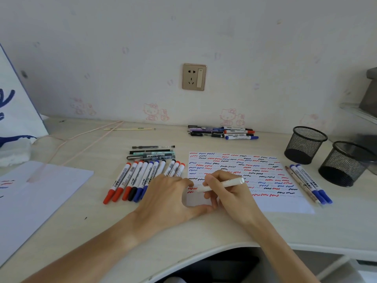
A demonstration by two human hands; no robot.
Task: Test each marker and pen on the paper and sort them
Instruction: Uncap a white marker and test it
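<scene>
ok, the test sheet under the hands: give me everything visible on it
The test sheet is white paper lying flat on the desk, right of centre. Rows of short red, blue and black squiggles fill most of it; the near strip is blank. The left hand rests on its near-left corner, and the right hand holds a white marker with its tip at the left edge, beside red marks. A few markers lie along its right edge; whether they overlap it is unclear.

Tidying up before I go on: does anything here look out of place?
Nothing spilled or damaged. Only oddity: both mesh cups stand empty while the pens lie in groups on the desk.
</scene>
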